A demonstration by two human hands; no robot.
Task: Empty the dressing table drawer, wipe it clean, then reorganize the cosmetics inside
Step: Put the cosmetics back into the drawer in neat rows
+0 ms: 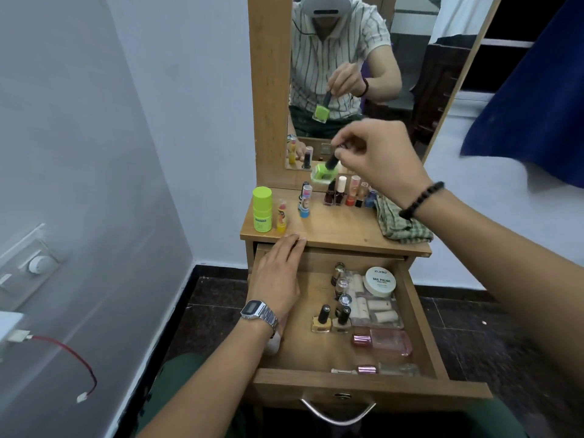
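The wooden drawer stands pulled out. Inside lie several nail polish bottles, a white nail polish remover jar, a clear box of rolls and two pink perfume bottles. My right hand pinches the black cap of a green nail polish bottle above the back of the tabletop. My left hand rests flat, fingertips on the tabletop's front edge, over the drawer's left side. Lined up on the tabletop are several small bottles, a green stick and lip balms.
A checked cloth lies bunched at the tabletop's right. The mirror rises behind it. A white wall with a switch plate and a red wire is at left. A blue fabric hangs at right.
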